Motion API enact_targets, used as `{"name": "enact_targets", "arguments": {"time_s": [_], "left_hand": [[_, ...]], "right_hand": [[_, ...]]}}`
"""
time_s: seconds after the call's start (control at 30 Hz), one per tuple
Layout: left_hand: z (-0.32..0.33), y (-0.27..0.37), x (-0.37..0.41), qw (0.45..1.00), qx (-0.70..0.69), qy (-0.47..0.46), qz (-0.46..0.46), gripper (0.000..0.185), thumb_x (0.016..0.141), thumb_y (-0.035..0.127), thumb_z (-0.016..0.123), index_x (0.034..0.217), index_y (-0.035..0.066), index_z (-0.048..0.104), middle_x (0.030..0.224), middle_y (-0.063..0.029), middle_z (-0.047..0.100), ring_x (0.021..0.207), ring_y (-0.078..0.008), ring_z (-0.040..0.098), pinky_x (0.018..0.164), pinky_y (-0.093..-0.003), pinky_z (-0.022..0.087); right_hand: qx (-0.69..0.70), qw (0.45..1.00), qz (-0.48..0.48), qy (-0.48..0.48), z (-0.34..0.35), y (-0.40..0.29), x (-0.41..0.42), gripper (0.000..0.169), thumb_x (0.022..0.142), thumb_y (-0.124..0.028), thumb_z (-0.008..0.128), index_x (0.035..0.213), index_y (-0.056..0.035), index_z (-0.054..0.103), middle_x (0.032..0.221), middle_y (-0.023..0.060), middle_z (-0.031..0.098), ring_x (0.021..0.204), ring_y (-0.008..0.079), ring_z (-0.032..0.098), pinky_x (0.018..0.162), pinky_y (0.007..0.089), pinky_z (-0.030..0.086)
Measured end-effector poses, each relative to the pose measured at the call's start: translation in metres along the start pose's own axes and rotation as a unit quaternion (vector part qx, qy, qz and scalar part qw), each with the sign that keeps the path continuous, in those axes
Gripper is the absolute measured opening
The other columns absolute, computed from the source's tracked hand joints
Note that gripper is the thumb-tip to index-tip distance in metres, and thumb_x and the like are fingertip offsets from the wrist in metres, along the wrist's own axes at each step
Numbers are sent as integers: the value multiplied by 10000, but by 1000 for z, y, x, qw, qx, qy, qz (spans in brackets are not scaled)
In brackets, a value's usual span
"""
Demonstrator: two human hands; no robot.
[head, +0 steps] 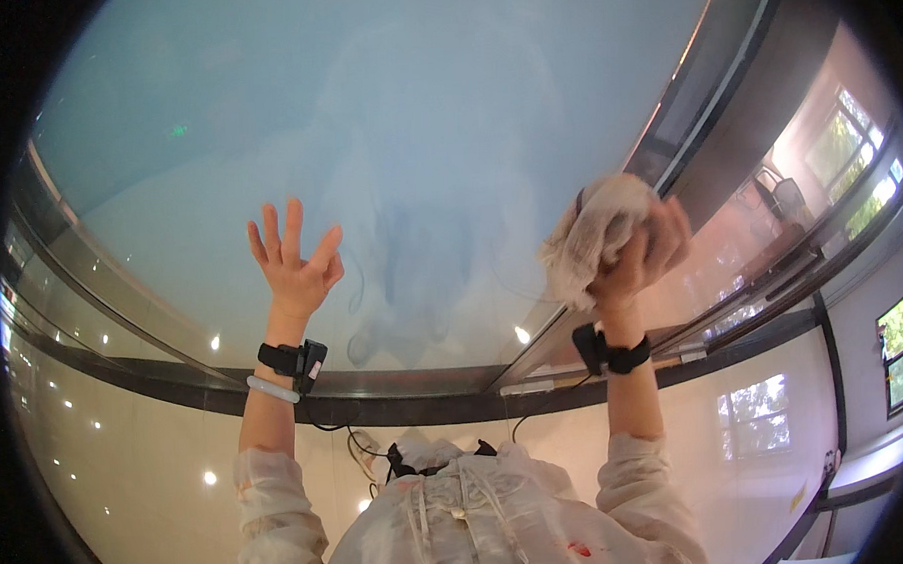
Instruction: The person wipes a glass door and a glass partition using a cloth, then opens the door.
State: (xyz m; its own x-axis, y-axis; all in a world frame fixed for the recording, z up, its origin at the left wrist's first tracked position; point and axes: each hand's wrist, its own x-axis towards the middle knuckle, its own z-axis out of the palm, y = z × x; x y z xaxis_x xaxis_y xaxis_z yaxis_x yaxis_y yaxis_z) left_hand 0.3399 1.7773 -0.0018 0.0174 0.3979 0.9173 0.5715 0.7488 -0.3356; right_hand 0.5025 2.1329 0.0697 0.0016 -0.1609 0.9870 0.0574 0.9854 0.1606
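My left hand (pixel 296 269) is raised with three fingers spread, thumb and index finger bent close together, and nothing seen in it. It is in front of or against a large bluish, glossy glass-like panel (pixel 416 134). Bunched in my right hand (pixel 641 257) is a greyish-white cloth (pixel 595 228), near the panel's right edge; whether it touches the surface cannot be told. The fingers of my right hand are slightly blurred. Both wrists carry black straps with small devices, and a pale bangle (pixel 273 389) is below the left one.
A dark frame bar (pixel 426 410) crosses below the panel, with metal rails (pixel 695 109) on the right. Thin black cables (pixel 523 421) hang near my chest. Farther right are a chair (pixel 784 196) and a window (pixel 902 356). Lamps reflect in the glossy surfaces.
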Motion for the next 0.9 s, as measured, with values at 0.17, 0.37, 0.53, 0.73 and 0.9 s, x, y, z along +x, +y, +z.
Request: {"name": "enact_targets", "arguments": {"time_s": [0.17,0.37,0.53,0.73,0.9], "left_hand": [[1,-1,-1,1000,-3,15,3,451,791,174,580,1223,298,537,1493,-171,326,1398,-452,234,1120,-617,153],[2,3,2,999,-15,40,-18,484,734,136,611,1166,348,569,1456,-144,407,1372,-422,314,1129,-571,179],[2,2,-2,999,-17,40,-30,481,743,109,592,1167,335,569,1462,-147,401,1376,-418,312,1128,-569,174],[7,3,-2,997,-27,47,-47,463,777,87,567,1185,304,551,1470,-158,383,1384,-421,291,1124,-584,164],[6,1,-6,999,-10,33,-30,455,799,92,571,1210,284,536,1489,-176,341,1393,-445,251,1119,-607,155]], "right_hand": [[-5,988,13,-156,-22,-20,-45,711,895,-655,435,1247,-43,521,1464,216,328,1260,475,342,962,583,269],[-58,968,97,-222,-13,-61,-82,878,735,-489,764,1427,-122,369,1493,222,191,1353,482,153,1007,592,184],[-71,993,-63,-76,9,-35,-101,666,718,-255,814,1281,-128,482,1415,150,297,1256,365,318,947,530,294],[70,959,-153,-228,-9,-82,-197,156,766,-197,673,911,-199,616,1185,45,548,1115,281,486,759,464,353],[175,938,-190,-231,-1,-77,-161,159,769,-208,646,925,-229,626,1177,29,556,1045,240,506,724,449,364]]}}
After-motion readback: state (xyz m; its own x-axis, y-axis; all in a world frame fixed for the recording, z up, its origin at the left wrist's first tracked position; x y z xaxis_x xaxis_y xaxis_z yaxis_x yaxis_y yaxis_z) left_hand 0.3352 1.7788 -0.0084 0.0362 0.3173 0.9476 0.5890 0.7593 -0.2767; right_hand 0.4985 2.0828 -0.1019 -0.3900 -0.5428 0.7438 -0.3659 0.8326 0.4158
